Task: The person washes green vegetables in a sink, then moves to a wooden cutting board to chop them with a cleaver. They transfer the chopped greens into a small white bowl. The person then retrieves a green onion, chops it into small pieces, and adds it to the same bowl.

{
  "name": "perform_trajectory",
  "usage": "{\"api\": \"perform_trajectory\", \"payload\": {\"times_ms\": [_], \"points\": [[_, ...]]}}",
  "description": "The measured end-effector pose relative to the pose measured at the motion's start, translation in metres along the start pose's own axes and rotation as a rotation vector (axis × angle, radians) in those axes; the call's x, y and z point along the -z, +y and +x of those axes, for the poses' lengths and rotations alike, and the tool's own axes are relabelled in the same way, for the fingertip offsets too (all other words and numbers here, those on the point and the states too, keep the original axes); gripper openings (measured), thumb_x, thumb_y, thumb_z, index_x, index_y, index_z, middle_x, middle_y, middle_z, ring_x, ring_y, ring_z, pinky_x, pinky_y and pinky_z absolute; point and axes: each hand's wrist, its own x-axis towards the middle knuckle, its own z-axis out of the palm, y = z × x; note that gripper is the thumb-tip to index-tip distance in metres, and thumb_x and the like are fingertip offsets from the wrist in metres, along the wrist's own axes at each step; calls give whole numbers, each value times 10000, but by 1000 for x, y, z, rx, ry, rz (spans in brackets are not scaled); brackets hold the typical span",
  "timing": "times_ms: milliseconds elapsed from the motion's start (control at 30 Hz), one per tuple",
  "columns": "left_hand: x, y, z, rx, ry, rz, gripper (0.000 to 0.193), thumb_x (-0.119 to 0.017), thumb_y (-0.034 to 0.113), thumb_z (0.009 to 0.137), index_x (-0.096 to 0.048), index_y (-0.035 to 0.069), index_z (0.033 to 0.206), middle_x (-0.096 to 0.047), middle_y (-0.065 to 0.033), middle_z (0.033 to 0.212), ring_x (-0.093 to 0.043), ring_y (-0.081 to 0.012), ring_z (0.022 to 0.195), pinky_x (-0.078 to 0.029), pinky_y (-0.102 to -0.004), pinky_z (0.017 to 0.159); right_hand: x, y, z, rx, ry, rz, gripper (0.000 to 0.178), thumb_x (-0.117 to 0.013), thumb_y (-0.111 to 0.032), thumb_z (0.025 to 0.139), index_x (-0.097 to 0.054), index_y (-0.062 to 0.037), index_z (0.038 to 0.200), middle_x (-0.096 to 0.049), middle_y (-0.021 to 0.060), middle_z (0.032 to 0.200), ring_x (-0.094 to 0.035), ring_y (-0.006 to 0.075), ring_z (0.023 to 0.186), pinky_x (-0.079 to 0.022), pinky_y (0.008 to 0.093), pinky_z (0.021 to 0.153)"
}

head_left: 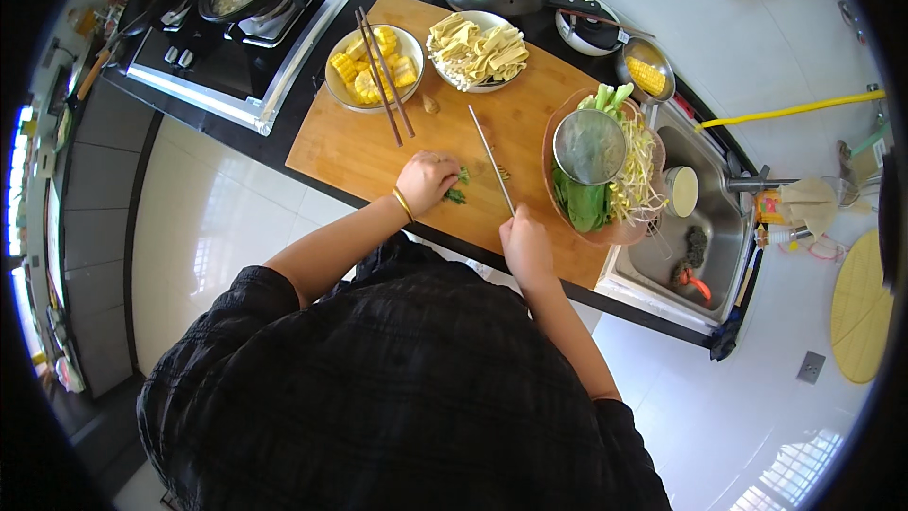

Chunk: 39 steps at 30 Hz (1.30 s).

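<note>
Near the front edge of the cutting board (331,153), green herbs (455,196) lie just right of the bunched fingers of the left hand (427,179); whether these pinch any, I cannot tell. The right hand (527,244) grips a knife (489,153), its blade pointing toward the far edge, between herbs and vegetable basket (550,149).

On the cutting board (331,144), herbs (456,196) lie left of the knife (490,157), a bowl (364,109) of corn (402,71) behind; a basket (619,234) sits right, seemingly touching the sink (724,237).
</note>
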Motion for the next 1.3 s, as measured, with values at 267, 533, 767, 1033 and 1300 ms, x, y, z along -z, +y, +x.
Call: {"api": "perform_trajectory", "payload": {"times_ms": [267, 533, 767, 1033, 1300], "points": [[25, 10, -2, 152, 90, -134, 272, -731, 54, 591, -599, 17, 826, -602, -107, 861, -591, -252, 811, -472, -327, 723, 21, 8, -15, -37, 102, 213, 148, -497, -136, 805, -480, 6, 767, -569, 219, 634, -565, 393, 610, -436, 473, 540], [17, 20, 15, -5, 57, 44, 97, -629, 109, 687, -593, 52, 757, -589, -81, 724, -563, -282, 725, -427, -394, 666, 16, 13, -38, -61, 239, 384, 154, -507, -134, 814, -481, 12, 770, -502, 174, 553, -527, 341, 514, -391, 399, 473], [-37, 45, 65, 165, -251, 223, 275, -616, 124, 702, -552, 74, 965, -530, -171, 986, -521, -335, 926, -428, -393, 843, 39, 10, -53, -79, 378, 494, 134, -521, -129, 821, -527, 4, 832, -444, 101, 524, -426, 203, 448, -352, 327, 453], [-73, 53, 69, 0, -550, 364, 174, -548, 109, 743, -603, 57, 900, -573, -172, 934, -586, -320, 864, -501, -363, 718, 22, 31, -68, -248, 418, 691, 130, -517, -125, 827, -531, 3, 823, -453, 44, 541, -409, 106, 488, -340, 261, 473], [-28, 46, 66, 754, -376, -830, 215, -638, 4, 692, -602, -5, 904, -625, -89, 809, -614, -156, 733, -509, -266, 637, 31, 24, -77, -293, 418, 880, 113, -507, -121, 836, -522, -12, 862, -463, 4, 528, -434, 72, 410, -347, 232, 402]]}}
